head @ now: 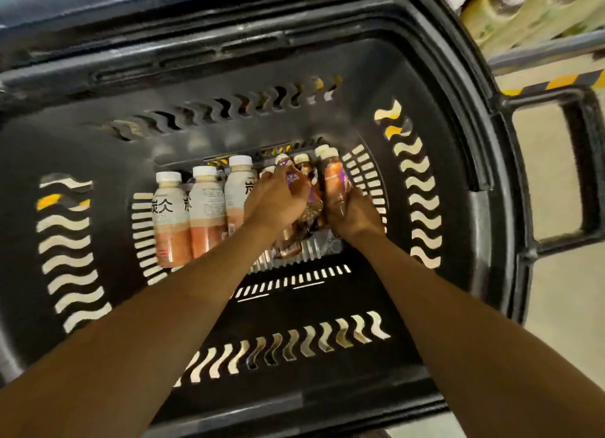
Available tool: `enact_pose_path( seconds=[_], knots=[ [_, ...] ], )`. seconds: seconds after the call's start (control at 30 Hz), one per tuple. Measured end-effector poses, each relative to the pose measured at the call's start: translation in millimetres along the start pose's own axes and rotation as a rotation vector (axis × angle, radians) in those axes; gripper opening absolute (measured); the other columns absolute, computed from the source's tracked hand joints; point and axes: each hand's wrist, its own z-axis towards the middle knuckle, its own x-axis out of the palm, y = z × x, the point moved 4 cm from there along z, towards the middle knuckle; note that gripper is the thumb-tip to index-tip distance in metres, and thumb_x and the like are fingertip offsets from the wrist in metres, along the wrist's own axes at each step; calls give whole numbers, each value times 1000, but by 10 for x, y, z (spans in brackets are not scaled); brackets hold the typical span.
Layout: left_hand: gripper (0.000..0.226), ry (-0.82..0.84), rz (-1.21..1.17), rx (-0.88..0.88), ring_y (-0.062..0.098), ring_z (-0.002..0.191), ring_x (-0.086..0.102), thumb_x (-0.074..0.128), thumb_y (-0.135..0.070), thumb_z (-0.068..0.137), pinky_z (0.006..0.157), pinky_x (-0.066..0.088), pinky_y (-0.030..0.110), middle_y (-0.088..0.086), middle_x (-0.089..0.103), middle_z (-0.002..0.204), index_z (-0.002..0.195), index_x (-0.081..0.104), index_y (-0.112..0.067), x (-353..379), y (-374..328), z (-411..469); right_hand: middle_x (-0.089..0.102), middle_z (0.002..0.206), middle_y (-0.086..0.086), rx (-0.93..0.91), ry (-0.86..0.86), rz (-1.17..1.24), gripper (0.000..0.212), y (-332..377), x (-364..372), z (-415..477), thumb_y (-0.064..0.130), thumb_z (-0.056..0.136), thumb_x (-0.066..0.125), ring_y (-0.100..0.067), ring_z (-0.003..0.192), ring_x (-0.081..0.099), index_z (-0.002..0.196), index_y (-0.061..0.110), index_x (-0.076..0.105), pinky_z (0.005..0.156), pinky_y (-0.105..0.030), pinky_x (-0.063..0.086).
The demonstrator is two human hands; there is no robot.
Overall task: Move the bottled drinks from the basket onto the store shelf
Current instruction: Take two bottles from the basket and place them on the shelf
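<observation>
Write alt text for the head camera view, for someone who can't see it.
Seen from above, a person's left hand and right hand each grip a purple-labelled bottle at the bottom of a deep black basket. Three white-capped bottles lie side by side to the left.

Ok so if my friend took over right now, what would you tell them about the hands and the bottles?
Left hand: down in the black basket, fingers closed around a purple-label bottle.
Right hand: closed around another purple-label bottle beside it.
A few more small bottles lie between the hands. Three white-label bottles lie side by side on the basket floor, to the left.
Done: cannot tell; the shelf corner at top right is blurred.
Left: lift these two out, shelve them, then the rest.
</observation>
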Motion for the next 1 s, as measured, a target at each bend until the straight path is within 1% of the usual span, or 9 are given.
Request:
enact_pose_path(
  seconds=[0.2, 0.3, 0.4, 0.5, 0.6, 0.7, 0.8, 0.87, 1.0],
  knots=[
    [95, 119, -93, -269, 37, 141, 23, 53, -69, 78, 109, 30, 47, 17, 20, 154, 149, 21, -14, 174, -246, 68, 59, 97, -7, 123, 15, 164, 64, -164, -47, -245, 71, 88, 27, -21, 82, 57, 110, 16, 53, 71, -33, 42],
    [99, 157, -111, -330, 38, 141, 20, 67, -49, 80, 111, 30, 44, 17, 11, 155, 150, 9, -8, 245, -255, 112, 52, 94, -4, 133, 45, 179, 41, -213, -17, -232, 52, 96, 39, -14, 73, 49, 111, 15, 47, 71, -32, 38],
    [76, 158, -238, -353, 31, 127, 42, 69, -37, 82, 101, 41, 35, 14, 32, 144, 141, 32, -9, 251, -222, 154, 53, 99, -5, 146, 56, 178, 29, -227, -16, -196, 34, 95, 50, -14, 77, 49, 116, 14, 46, 72, -31, 40],
    [42, 174, -438, -406, 18, 98, 53, 66, -30, 86, 92, 44, 25, 3, 54, 110, 118, 51, -7, 170, -146, 97, 51, 99, -3, 124, 54, 207, 39, -165, -57, -244, 31, 91, 57, -13, 79, 50, 123, 14, 45, 67, -28, 40],
    [15, 201, -690, -446, 20, 97, 55, 64, -26, 87, 91, 47, 32, 0, 57, 90, 91, 52, -18, -1, -98, -163, 53, 104, -2, 91, 91, 284, 44, -84, -122, -361, 27, 89, 62, -15, 90, 53, 128, 16, 44, 73, -27, 41],
    [24, 320, -892, -499, 21, 94, 63, 67, -22, 84, 70, 52, 31, 7, 63, 101, 100, 50, -17, -134, -8, -496, 56, 111, -2, 59, 174, 445, 44, 61, -266, -614, 15, 90, 61, -8, 83, 51, 131, 13, 44, 62, -14, 39],
    [57, 431, -1099, -510, 25, 103, 66, 73, -20, 79, 81, 56, 35, 17, 61, 123, 128, 46, -8, -314, 54, -872, 59, 105, 3, 21, 260, 614, 47, 195, -486, -932, 5, 89, 60, -5, 82, 51, 133, 12, 44, 62, -11, 39],
    [55, 500, -1194, -469, 27, 109, 63, 70, -17, 80, 90, 52, 39, 18, 61, 124, 129, 47, -8, -484, 19, -1168, 54, 90, 10, 9, 312, 697, 50, 296, -647, -1237, 5, 90, 59, -3, 77, 51, 135, 14, 41, 64, -15, 40],
    [57, 613, -1290, -308, 27, 109, 62, 70, -13, 73, 95, 49, 42, 15, 64, 118, 126, 50, -11, -975, -222, -1849, 63, 93, 6, -45, 408, 708, 36, 460, -947, -1891, 1, 88, 59, -13, 87, 63, 120, 15, 51, 67, -25, 48]
  ],
)
